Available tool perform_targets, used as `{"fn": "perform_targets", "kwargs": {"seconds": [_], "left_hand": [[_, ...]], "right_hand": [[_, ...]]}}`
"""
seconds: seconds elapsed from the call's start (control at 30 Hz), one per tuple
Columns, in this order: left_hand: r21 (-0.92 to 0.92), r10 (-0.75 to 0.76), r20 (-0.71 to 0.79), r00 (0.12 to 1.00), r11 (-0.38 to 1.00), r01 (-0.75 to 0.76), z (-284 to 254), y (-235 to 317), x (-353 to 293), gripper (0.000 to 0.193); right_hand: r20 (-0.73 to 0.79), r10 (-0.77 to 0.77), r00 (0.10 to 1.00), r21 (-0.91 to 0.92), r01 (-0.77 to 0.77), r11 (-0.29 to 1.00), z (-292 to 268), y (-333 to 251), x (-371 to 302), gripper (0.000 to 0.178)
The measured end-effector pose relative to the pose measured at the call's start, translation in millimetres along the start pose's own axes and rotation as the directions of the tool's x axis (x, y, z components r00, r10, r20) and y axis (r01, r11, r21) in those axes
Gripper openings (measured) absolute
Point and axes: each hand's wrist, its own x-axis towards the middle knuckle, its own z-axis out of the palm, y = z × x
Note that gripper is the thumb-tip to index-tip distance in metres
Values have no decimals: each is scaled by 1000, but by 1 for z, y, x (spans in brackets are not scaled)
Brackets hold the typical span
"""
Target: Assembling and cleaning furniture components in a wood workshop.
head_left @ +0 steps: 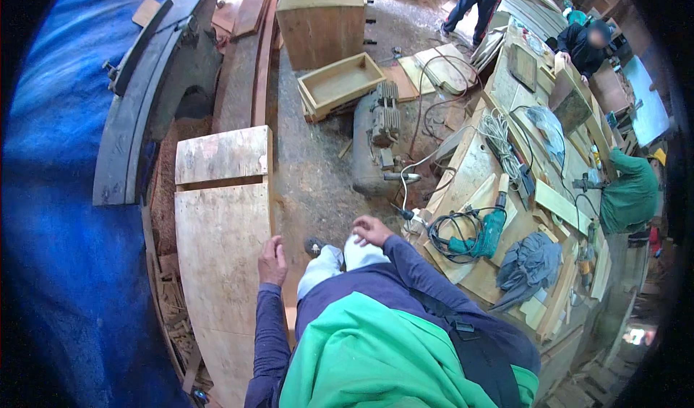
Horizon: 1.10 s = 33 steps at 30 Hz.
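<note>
My left hand (272, 261) hangs beside the right edge of a long plywood bench top (224, 241). Its fingers are loosely bent, and nothing shows in them. Over my right thigh, my right hand (371, 231) is raised with slightly curled, parted fingers, also without anything visible in it. The nearest things on that side are a green power drill (491, 236) with a coiled black cord and a crumpled grey cloth (531, 263), both lying on the cluttered worktable (463, 184). Neither hand touches them.
Ahead on the floor stand an air compressor (370, 144), a shallow wooden drawer (341, 88) and a wooden cabinet (322, 24). Hoses (417, 119) trail there. A dark metal machine (155, 82) and blue tarp (58, 263) border the left. Several people work at right and far back.
</note>
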Motion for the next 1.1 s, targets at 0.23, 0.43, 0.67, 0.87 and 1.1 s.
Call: {"fn": "perform_targets", "kwargs": {"seconds": [0.23,0.43,0.67,0.87,1.1], "left_hand": [[-108,-253,-22,967,962,250,-25,-25,42,20],[-116,-369,-89,925,927,358,-31,-29,78,20],[-19,-336,-312,889,938,347,-13,-64,116,18],[-190,-609,-320,725,792,581,-32,-43,138,20],[-33,-568,-242,787,815,578,-45,-68,156,30]], "right_hand": [[-164,157,974,-24,-163,986,-24,-32,52,28],[-159,256,953,-118,-276,954,-49,-37,107,22],[-149,255,955,-18,-261,965,-97,-40,192,21],[-292,498,817,6,-519,855,-146,-5,204,12],[-317,261,912,-607,-407,683,-122,-40,180,31]]}}
